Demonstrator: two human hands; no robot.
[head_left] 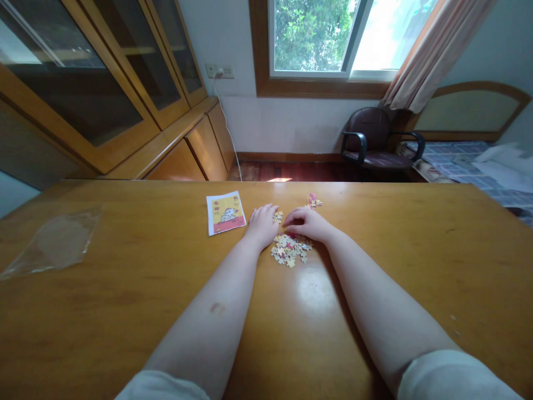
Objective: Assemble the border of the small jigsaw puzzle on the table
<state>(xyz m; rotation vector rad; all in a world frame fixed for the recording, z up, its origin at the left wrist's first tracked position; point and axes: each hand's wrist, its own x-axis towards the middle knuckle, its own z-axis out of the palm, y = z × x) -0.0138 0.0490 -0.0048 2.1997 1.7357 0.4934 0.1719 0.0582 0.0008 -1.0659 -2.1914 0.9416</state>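
On the wooden table (166, 322), a loose pile of jigsaw puzzle pieces (290, 251) lies between my two forearms. My left hand (263, 224) rests palm down at the pile's upper left, fingers stretched out, beside a small group of puzzle pieces (278, 216). Over the pile's upper edge, my right hand (307, 223) has its fingers bent and the thumb close to the index finger; anything between the tips is too small to make out. Several pink and yellow puzzle pieces (315, 201) sit beyond my right hand. Left of my left hand is a picture card (227, 213) with a white cartoon animal.
A clear plastic bag (58, 239) lies flat at the table's left. Past the far edge are a glass-door cabinet (166, 130), a window (312, 36), an office chair (372, 136) and a bed with a plaid cover (453, 158).
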